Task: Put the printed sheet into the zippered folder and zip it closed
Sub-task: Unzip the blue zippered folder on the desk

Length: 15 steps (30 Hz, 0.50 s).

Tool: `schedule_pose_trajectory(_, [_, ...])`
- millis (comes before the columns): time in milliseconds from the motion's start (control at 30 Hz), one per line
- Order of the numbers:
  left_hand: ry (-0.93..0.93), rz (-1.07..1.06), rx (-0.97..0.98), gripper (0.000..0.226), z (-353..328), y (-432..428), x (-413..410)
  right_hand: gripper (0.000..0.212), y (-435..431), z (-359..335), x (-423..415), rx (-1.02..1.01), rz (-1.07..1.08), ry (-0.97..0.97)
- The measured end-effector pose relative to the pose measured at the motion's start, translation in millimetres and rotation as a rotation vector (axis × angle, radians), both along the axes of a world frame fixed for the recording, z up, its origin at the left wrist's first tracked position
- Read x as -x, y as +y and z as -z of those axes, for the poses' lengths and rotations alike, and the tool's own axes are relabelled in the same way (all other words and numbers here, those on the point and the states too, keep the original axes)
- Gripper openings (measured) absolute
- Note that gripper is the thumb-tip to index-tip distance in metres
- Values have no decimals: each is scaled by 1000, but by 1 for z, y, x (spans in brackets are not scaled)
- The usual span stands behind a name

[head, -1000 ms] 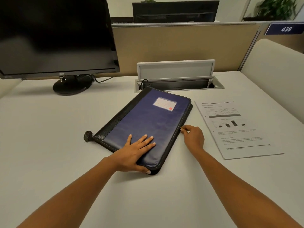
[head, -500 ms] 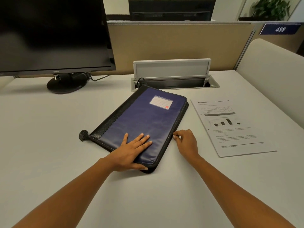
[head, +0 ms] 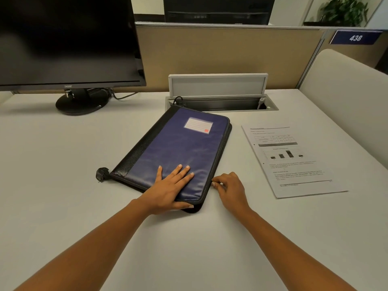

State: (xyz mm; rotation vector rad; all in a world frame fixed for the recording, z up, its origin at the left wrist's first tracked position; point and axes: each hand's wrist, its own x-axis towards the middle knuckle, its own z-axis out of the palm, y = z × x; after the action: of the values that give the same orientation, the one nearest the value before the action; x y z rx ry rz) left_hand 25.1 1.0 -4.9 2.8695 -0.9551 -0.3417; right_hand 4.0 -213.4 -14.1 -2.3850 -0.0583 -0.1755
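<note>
A blue zippered folder [head: 184, 148] with a black spine and a white label lies closed and at an angle on the white desk [head: 63, 185]. My left hand [head: 170, 187] presses flat on its near end, fingers straight. My right hand [head: 231, 190] is curled at the folder's right edge and pinches the zipper there, near the front corner. The pull itself is hidden under my fingertips. The printed sheet [head: 289, 160], with a table, a bar chart and text, lies flat on the desk to the right of the folder, apart from both hands.
A black monitor [head: 63, 43] on a round stand [head: 81, 101] occupies the back left. Behind the folder, a cable box [head: 220, 101] sits in the desk with its lid up. A beige panel [head: 346, 101] bounds the right side. A small black tab [head: 101, 174] sticks out at the folder's left corner.
My right hand has slid along the folder's right edge toward me, nearer the front corner. My left hand stays flat on the cover. The sheet has not moved.
</note>
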Motion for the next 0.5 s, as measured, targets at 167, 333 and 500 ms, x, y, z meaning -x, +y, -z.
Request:
schedule_pose_trajectory(167, [-16, -13, 14, 85, 3, -2, 1, 19, 0, -1, -2, 12, 2, -9])
schedule_pose_trajectory(333, [-21, -52, 5, 91, 4, -6, -1, 18, 1, 0, 7, 17, -46, -9])
schedule_pose_trajectory(500, [-13, -113, 5, 99, 3, -15, -6, 18, 3, 4, 16, 33, -10, -18])
